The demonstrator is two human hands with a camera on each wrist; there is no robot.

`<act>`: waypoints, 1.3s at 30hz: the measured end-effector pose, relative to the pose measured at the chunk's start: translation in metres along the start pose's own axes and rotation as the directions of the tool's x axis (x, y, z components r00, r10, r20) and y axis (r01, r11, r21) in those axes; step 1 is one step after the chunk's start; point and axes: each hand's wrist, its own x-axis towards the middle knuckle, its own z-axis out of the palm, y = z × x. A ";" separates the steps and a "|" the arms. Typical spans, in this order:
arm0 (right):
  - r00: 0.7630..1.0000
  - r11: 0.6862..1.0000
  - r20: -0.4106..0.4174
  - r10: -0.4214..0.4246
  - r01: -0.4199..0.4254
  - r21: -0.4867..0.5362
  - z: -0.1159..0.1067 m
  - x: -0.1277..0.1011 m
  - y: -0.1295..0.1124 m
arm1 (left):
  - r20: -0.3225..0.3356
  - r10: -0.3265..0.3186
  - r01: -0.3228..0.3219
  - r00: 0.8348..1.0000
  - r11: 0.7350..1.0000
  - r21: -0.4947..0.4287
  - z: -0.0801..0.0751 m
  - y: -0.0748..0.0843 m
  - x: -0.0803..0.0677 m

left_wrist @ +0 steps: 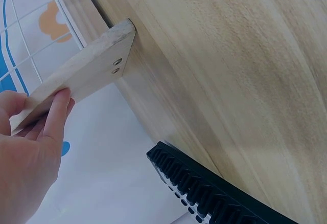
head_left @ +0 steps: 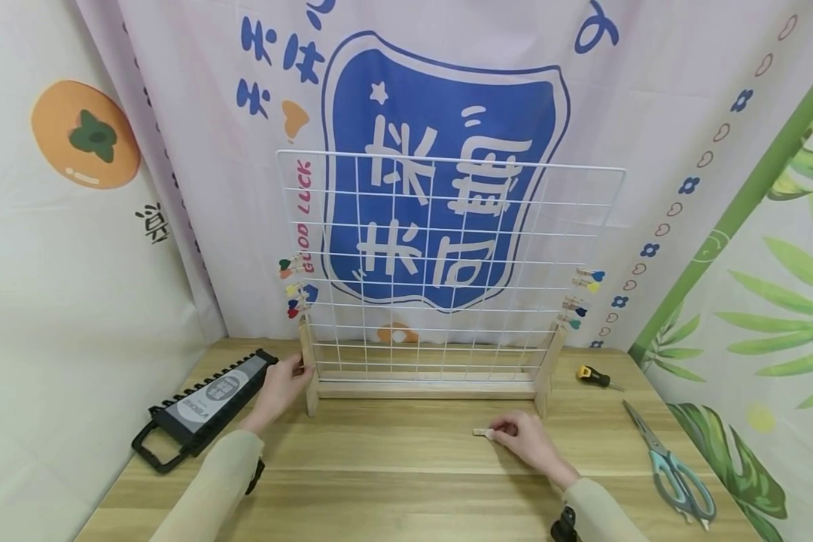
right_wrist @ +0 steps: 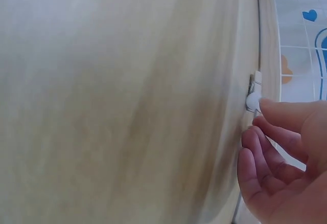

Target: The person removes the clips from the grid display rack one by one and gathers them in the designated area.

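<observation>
Two grips at once: left hand [head_left: 281, 385] pinching the left wooden upright [head_left: 308, 346], thumb to one face, fingers to the other; right hand [head_left: 525, 440] pinching a small wooden clip [head_left: 480, 432], out in front of the base bar [head_left: 427, 389] and nearer the right upright [head_left: 549, 369]. Clip touching the table [head_left: 379, 452] or just above it: cannot tell.

Now round about: black tool rack [head_left: 220, 395] just beside the left forearm, lying slantwise, handle to the near end. Over to the right, scissors [head_left: 657, 452], blades pointing away, and a screwdriver [head_left: 596, 376] just past the tips. Dead ahead, the wire grid [head_left: 393, 282], standing between both uprights, with coloured clips up its left edge [head_left: 294, 290] and right edge [head_left: 576, 301].

Edges next! Back edge behind the grid, against hanging cloth [head_left: 257, 226]; right edge slanting past the scissors. Room for moving between the sleeves, wood grain all across.

Over to the left wrist view: two screw heads [left_wrist: 117, 62] low on that upright, too small from the head. And from the right wrist: thumb on the clip's white disc [right_wrist: 252, 101], other fingers curled.
</observation>
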 end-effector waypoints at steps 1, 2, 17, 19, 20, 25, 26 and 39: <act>1.000 1.000 -0.001 -0.004 0.004 0.008 -0.002 0.000 0.000 | 0.001 0.000 0.000 1.000 1.000 -0.002 0.000 0.000 0.000; 1.000 1.000 -0.005 -0.011 0.011 0.016 -0.005 0.000 0.000 | 0.002 0.001 -0.001 1.000 1.000 -0.003 0.000 0.000 0.000; 0.974 0.999 -0.221 -0.044 0.047 0.008 -0.106 0.024 -0.037 | -0.003 0.008 -0.008 1.000 1.000 -0.004 0.001 -0.001 -0.002; 0.952 0.996 -0.295 -0.086 0.091 0.003 -0.122 0.028 -0.042 | -0.003 0.011 -0.011 1.000 1.000 -0.007 0.001 -0.001 -0.002; 0.939 0.994 -0.329 -0.100 0.108 0.006 -0.130 0.029 -0.045 | -0.005 0.013 -0.013 1.000 1.000 -0.010 0.001 -0.001 -0.002; 0.874 0.990 -0.475 -0.101 0.137 0.042 -0.168 0.037 -0.058 | -0.001 0.012 -0.012 1.000 1.000 -0.009 0.001 -0.002 -0.001; 0.862 0.990 -0.499 -0.087 0.129 0.049 -0.175 0.038 -0.061 | 0.000 0.005 -0.005 1.000 1.000 -0.012 0.001 -0.002 -0.001; 0.725 0.978 -0.662 0.191 -0.079 0.195 -0.222 0.061 -0.071 | 0.002 0.008 -0.008 1.000 1.000 -0.021 0.001 -0.002 -0.001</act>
